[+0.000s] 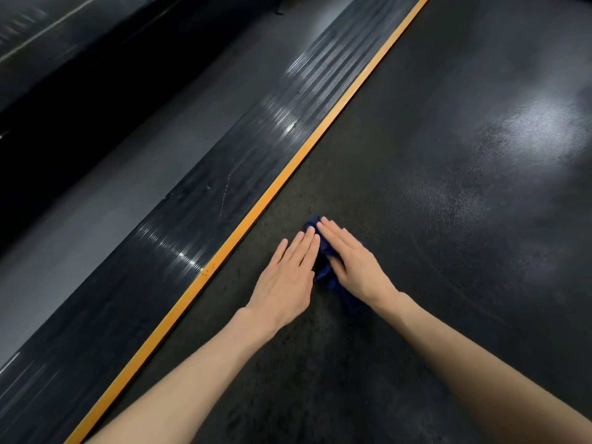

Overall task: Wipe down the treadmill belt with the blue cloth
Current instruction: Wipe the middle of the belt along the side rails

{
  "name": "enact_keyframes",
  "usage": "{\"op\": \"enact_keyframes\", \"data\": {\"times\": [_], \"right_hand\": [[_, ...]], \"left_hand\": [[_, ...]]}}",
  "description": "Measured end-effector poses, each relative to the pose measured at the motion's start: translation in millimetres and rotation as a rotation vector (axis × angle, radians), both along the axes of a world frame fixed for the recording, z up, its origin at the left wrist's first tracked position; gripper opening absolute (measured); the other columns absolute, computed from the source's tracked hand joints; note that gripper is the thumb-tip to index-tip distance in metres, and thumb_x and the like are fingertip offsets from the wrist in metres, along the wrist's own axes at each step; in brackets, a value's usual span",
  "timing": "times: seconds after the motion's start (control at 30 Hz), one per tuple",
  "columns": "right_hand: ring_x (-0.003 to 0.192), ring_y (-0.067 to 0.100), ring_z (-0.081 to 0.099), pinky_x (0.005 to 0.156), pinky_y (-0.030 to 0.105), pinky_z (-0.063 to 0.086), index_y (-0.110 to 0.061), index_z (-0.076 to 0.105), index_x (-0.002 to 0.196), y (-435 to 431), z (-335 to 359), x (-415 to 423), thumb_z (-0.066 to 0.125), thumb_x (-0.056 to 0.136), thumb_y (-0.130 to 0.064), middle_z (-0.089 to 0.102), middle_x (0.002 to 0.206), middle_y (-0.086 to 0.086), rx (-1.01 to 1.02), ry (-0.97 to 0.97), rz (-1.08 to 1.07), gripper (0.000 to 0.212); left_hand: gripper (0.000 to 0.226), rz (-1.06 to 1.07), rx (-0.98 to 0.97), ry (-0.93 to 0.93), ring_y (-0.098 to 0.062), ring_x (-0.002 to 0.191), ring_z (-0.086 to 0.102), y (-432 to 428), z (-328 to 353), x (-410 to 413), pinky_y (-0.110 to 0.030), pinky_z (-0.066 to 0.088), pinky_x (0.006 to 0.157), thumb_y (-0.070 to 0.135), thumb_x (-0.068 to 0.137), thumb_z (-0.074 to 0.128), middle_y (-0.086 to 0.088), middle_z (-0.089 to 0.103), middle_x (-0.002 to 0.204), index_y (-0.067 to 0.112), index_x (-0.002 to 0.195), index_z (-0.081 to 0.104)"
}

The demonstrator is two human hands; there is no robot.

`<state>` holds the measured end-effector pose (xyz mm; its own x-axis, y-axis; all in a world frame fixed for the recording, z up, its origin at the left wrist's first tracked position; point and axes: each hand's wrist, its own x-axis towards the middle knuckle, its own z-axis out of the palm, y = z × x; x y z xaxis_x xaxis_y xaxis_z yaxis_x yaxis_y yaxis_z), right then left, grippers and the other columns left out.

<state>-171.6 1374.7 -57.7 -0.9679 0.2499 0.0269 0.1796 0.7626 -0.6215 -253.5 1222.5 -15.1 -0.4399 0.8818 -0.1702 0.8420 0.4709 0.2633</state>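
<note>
- So, closest to the camera are two bare forearms reaching forward over the treadmill belt [416, 219], which is dark, matte and covered in a fine dotted grip texture, kinda dusty-looking near the hands.
- Left hand [285, 280] lies flat, palm down, fingers straight and together. It looks like it's resting on the belt right at the cloth's left edge; can't tell if it actually overlaps the cloth.
- Right hand [352, 264] is also flat and spread out, not gripping anything, pressing down on top of the blue cloth [323, 267].
- That cloth is deep blue, soft and crumpled, mostly hidden under the right palm. Only a wrinkled strip shows between the two hands, plus a corner poking out past the fingertips and a bit near the wrist.
- Just left of the hands an orange stripe [288, 174] runs diagonally along the belt's edge, a little scuffed in spots.
- Beyond it sits the side rail [224, 200], black with ribbed lengthwise grooves catching shiny highlights.
- Further left is a smoother grey floor strip [128, 174], then deep shadow.
- Far right, the belt has a hazy glare patch [528, 129].
</note>
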Motion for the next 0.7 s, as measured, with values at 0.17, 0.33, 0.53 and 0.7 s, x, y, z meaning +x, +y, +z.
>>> {"op": "enact_keyframes", "data": {"times": [0.17,0.33,0.53,0.7], "right_hand": [[0.138,0.007,0.026,0.114,0.023,0.021,-0.017,0.013,0.149,-9,6,1,0.056,0.088,-0.005,0.026,0.153,-0.005,-0.153,-0.035,-0.100,0.075],[0.138,0.010,0.028,0.116,0.022,0.016,-0.015,0.020,0.148,-10,2,4,0.058,0.088,-0.010,0.029,0.152,-0.002,-0.029,-0.028,-0.090,0.070],[0.141,0.013,0.023,0.117,0.027,0.015,-0.013,0.029,0.145,-8,-5,6,0.057,0.088,-0.004,0.028,0.152,0.003,0.067,0.048,-0.011,0.064],[0.140,0.011,0.022,0.117,0.024,0.010,-0.014,0.032,0.144,-1,-9,-2,0.056,0.088,0.001,0.026,0.151,0.000,0.070,0.026,-0.012,0.062]], "left_hand": [[0.068,-0.013,0.029,-0.035,-0.010,0.144,-0.008,7,0,-2,-0.026,-0.010,0.115,0.013,0.096,0.040,0.001,-0.007,0.157,0.016,0.150,-0.001],[0.068,-0.038,0.016,-0.046,-0.009,0.145,-0.002,12,2,-8,-0.028,-0.005,0.118,0.010,0.093,0.043,0.001,0.003,0.158,0.017,0.150,0.007],[0.069,-0.074,0.054,-0.051,-0.008,0.145,0.000,7,-4,-13,-0.026,-0.006,0.117,0.008,0.093,0.043,0.003,0.003,0.158,0.018,0.149,0.005],[0.057,-0.053,0.104,-0.070,-0.010,0.143,0.018,16,-15,-21,-0.025,0.011,0.118,0.007,0.096,0.043,0.000,0.021,0.155,0.016,0.147,0.021]]}}
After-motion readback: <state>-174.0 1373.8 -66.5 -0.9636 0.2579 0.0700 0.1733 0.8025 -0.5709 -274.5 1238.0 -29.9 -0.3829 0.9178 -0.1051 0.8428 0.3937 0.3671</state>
